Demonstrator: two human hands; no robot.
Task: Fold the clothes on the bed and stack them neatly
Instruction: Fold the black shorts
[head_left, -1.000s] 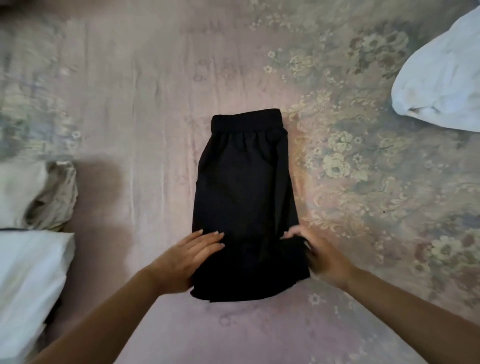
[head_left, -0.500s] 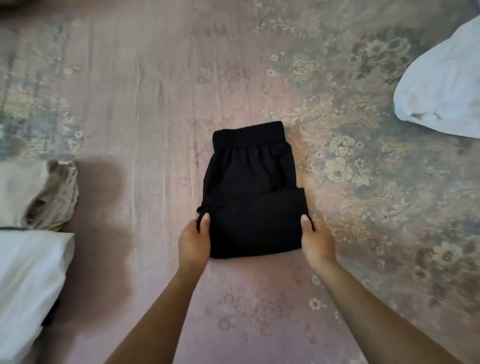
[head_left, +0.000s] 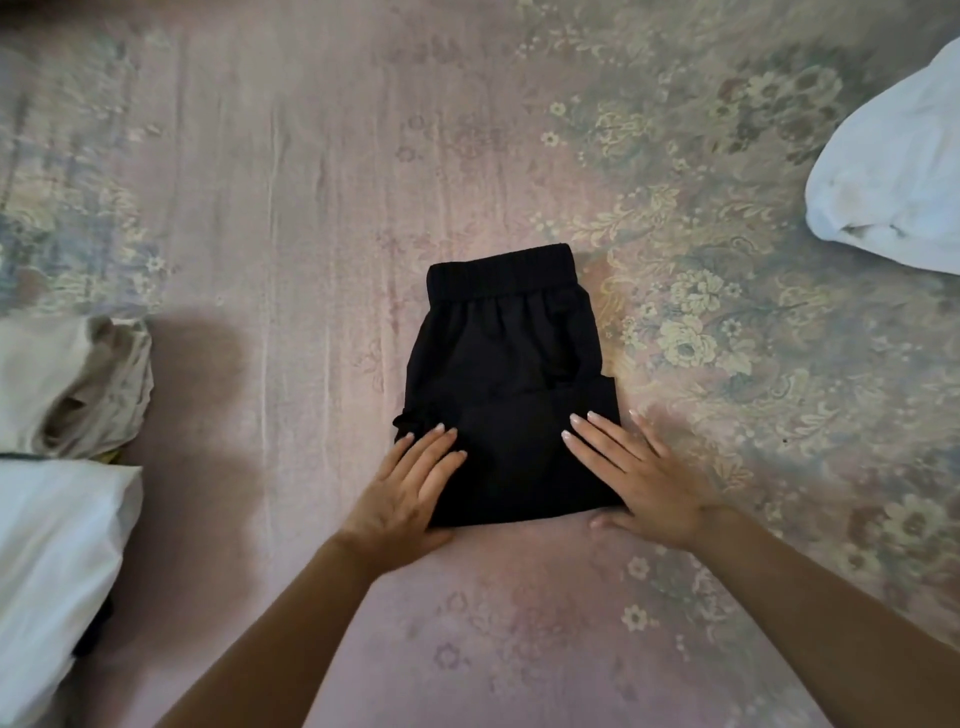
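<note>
Black shorts (head_left: 506, 364) with an elastic waistband lie folded in the middle of the bed, waistband at the far end and the hem folded up over the lower half. My left hand (head_left: 410, 486) lies flat on the near left corner of the folded part, fingers straight. My right hand (head_left: 631, 475) presses flat on the near right corner, fingers spread, thumb on the sheet below the fold.
The bed (head_left: 311, 208) has a pink floral sheet. A beige folded garment (head_left: 78, 384) and a white folded one (head_left: 52, 561) sit at the left edge. A loose white garment (head_left: 898, 192) lies at the far right.
The lower part of the shorts was folded up toward the waistband. Both hands moved from gripping the side edges to lying flat on top of the fold.
</note>
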